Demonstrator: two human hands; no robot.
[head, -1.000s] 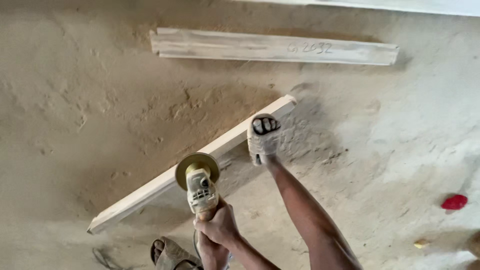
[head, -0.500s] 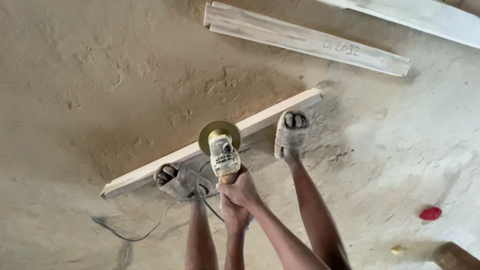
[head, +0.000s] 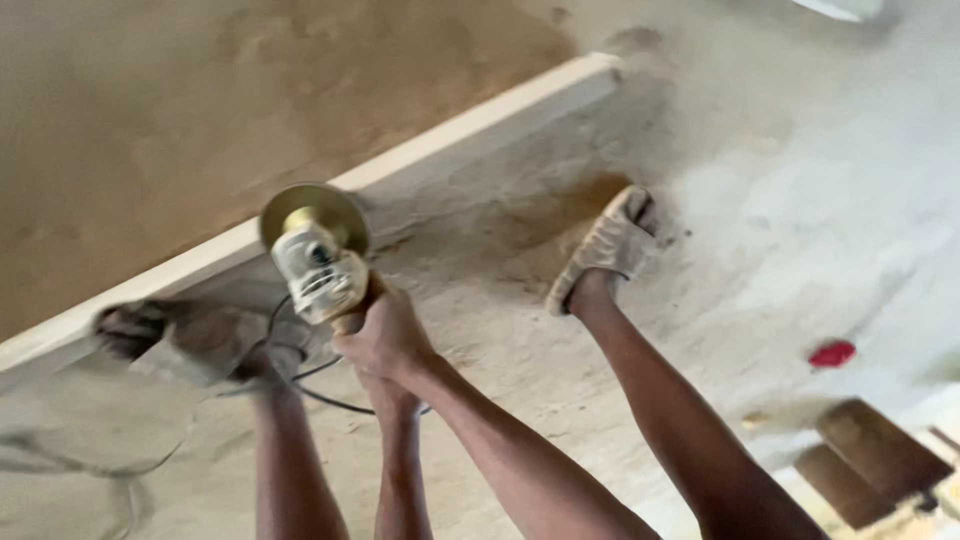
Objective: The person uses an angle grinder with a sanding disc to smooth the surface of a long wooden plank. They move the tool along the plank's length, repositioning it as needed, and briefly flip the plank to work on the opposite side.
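Note:
Both my hands grip the handle of an angle grinder (head: 318,268), my right hand (head: 385,335) on top and my left hand (head: 388,398) just beneath it. Its yellowish disc (head: 314,213) rests against the near edge of a long pale wooden plank (head: 480,125) that lies slantwise on the dusty floor. My left foot in a dusty sandal (head: 190,340) presses on the plank's left part. My right foot in a sandal (head: 608,250) stands on the floor, apart from the plank. The grinder's black cable (head: 335,398) trails down under my hands.
Sawdust covers the floor (head: 150,120) all round. A small red object (head: 832,353) lies at the right. Brown wooden pieces (head: 880,455) sit at the bottom right corner. Something pale (head: 840,8) shows at the top right edge.
The view has come closer and tilted. My right foot has come off the plank's edge onto the floor. The second plank has left the view; both hands still hold the grinder.

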